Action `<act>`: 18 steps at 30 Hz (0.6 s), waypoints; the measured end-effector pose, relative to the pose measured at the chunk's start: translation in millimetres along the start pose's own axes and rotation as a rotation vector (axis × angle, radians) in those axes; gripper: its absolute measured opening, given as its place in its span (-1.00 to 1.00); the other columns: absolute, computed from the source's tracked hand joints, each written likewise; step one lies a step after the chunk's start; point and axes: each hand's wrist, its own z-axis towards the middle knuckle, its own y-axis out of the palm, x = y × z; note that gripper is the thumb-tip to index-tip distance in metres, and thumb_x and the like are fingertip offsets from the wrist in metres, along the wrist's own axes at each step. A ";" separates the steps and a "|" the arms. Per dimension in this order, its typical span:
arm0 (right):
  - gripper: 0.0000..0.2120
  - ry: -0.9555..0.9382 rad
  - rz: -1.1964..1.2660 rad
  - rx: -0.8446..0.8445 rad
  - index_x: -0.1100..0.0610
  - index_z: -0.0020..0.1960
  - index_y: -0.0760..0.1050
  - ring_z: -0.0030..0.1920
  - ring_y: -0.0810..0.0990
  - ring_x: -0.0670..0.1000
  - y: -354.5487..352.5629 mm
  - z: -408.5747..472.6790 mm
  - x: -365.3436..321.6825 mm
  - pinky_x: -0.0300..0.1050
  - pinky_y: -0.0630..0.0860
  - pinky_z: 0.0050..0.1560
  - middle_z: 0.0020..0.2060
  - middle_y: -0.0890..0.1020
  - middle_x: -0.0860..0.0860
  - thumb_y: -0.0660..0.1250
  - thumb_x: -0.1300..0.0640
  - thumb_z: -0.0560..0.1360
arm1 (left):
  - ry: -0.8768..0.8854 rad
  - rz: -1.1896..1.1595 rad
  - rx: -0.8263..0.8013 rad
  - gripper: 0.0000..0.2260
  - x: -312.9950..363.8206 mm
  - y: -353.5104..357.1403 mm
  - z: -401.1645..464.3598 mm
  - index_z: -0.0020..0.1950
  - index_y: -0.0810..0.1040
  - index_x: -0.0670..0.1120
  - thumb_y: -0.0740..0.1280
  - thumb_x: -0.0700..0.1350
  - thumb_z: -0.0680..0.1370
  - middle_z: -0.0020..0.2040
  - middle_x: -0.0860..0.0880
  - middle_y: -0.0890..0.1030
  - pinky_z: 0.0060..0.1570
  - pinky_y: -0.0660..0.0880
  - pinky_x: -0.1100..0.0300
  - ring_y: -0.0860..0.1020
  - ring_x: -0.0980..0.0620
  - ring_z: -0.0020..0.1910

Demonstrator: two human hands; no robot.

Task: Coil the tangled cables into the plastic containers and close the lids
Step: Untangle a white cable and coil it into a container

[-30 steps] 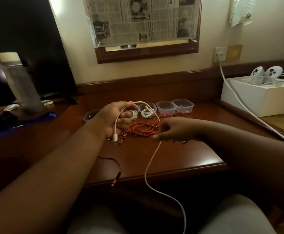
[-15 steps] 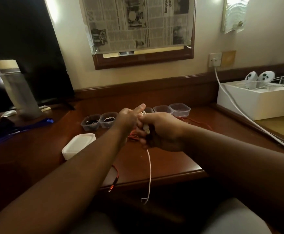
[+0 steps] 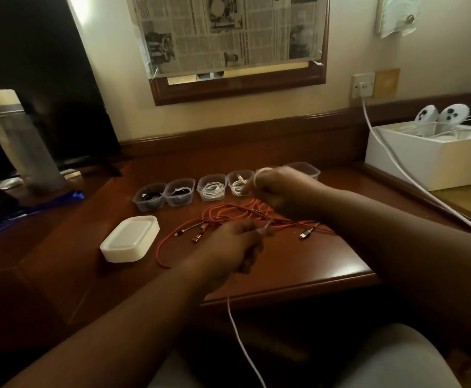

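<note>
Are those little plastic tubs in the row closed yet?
No, open. The containers have no lids on, and coiled cables show inside four of them. The stack of lids sits apart on the desk.

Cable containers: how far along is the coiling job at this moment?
Four open containers in the row already hold coiled cables, two dark and two white. In hand: the right hand holds a white cable looped round its fingers, the left hand feeding it. Left: the red cables lie tangled on the desk, one container looks empty, and the lids sit stacked, none fitted.
</note>
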 end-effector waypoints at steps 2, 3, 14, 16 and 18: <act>-0.88 0.031 -0.223 -0.218 -0.01 -0.08 0.51 -0.21 0.55 -0.10 7.3 -4.9 11.2 -0.08 0.52 -0.19 -0.16 0.58 -0.08 0.25 0.11 0.62 | 0.043 0.223 0.056 -0.85 -3.5 -13.0 0.9 0.01 0.61 -0.06 0.24 -0.13 0.66 -0.39 0.05 0.44 -0.46 0.27 0.25 0.35 0.14 -0.50; -0.83 0.087 -0.212 -0.305 -0.04 -0.15 0.44 -0.25 0.50 -0.10 10.7 -8.0 13.6 -0.12 0.45 -0.24 -0.21 0.53 -0.08 0.22 0.07 0.63 | 0.102 0.365 0.098 -0.86 -3.4 -21.0 2.7 -0.01 0.61 -0.01 0.26 -0.11 0.64 -0.36 0.08 0.49 -0.44 0.32 0.27 0.41 0.16 -0.47; -0.68 0.309 1.818 -0.483 0.11 -0.26 0.37 -0.51 0.22 -0.04 15.4 -10.8 -19.6 -0.17 0.16 -0.47 -0.45 0.28 0.00 -0.01 0.02 0.57 | 0.259 -0.253 0.252 -0.73 -9.6 -20.5 20.7 -0.02 0.58 -0.16 0.32 0.04 0.53 -0.41 0.00 0.41 -0.43 0.22 0.19 0.30 0.12 -0.50; -0.72 0.259 1.902 -0.236 0.11 -0.17 0.37 -0.41 0.31 -0.04 10.8 -2.5 -23.5 -0.13 0.27 -0.34 -0.38 0.33 -0.01 0.02 0.03 0.62 | 0.145 -0.317 0.268 -0.78 -15.6 -8.9 21.7 -0.05 0.59 -0.14 0.28 -0.01 0.60 -0.38 -0.02 0.42 -0.43 0.20 0.20 0.31 0.12 -0.50; -0.75 0.193 1.494 0.036 0.10 -0.12 0.38 -0.34 0.38 -0.05 6.9 5.0 -22.5 -0.14 0.35 -0.27 -0.33 0.41 -0.02 0.06 0.06 0.66 | 0.118 -0.287 0.223 -0.81 -21.4 -1.6 21.5 -0.03 0.66 -0.09 0.30 -0.04 0.61 -0.39 -0.02 0.42 -0.44 0.16 0.21 0.29 0.11 -0.49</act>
